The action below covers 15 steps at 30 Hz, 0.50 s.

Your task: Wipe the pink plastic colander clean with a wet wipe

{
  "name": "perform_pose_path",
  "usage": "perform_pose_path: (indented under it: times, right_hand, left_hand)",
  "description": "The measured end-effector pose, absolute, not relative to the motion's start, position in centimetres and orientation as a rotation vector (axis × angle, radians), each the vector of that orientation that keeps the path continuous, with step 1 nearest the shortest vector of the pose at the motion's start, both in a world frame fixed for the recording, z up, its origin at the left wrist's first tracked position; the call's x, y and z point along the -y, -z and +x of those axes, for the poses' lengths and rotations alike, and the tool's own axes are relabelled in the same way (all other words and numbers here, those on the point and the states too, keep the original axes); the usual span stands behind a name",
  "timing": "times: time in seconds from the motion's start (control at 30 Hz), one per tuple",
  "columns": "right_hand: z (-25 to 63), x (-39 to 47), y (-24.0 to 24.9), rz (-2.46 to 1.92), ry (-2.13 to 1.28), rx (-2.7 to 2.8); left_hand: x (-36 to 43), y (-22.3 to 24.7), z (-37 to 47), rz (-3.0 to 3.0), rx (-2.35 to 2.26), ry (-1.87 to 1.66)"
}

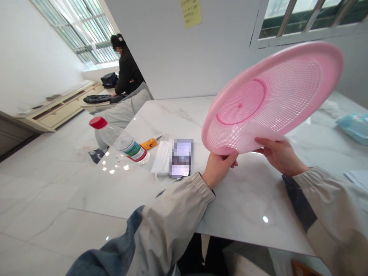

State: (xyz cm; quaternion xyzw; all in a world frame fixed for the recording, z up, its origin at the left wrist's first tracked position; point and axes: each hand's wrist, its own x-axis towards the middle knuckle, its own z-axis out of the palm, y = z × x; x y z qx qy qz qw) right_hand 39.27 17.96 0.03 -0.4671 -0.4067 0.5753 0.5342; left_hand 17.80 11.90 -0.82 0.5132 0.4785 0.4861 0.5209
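1. Head view: nearest are the beige-and-blue sleeves (175, 218) of the person, reaching over a white marbled table (244, 214).
2. The left hand (220, 166) grips the lower rim of a pink mesh basket (271, 96), thumb in front and fingers curled beneath.
3. The right hand (278, 153) pinches a thin white sheet (250, 137) between thumb and fingers; the sheet lies across the basket's lower rim. Whether these fingers also touch the rim cannot be told.
4. The basket is held tilted above the right part of the table, its hollow side facing the person.
5. Left of the left hand lies a phone (181, 158), its screen blurred, just beside a flat white object (161, 158) with a white cable.
6. Farther left stand a clear bottle (126, 143) with a red cap and, behind it, a small orange item (149, 144).
7. At the table's right lies a light blue packet (354, 127), well apart from the hands.
8. Beyond, a yellow note (191, 13) sticks to the grey wall (172, 53).
9. Farthest left, past a grey sofa (126, 109), another person (128, 69) in black bends over dark items near a barred window (83, 30).
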Motion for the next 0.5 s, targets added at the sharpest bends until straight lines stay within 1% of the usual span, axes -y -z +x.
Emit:
perform_pose_path:
  times: [0.17,0.5]
  right_hand:
    - [39.09,-17.82,-0.28,-1.113,-1.351,0.962]
    - [39.06,-17.66,-0.32,-1.148,-1.417,0.987]
  left_hand:
    - [-11.74,0.62,17.75,1.247,-1.160,-1.154]
    - [-11.96,0.87,17.80,1.206,-1.151,-1.147]
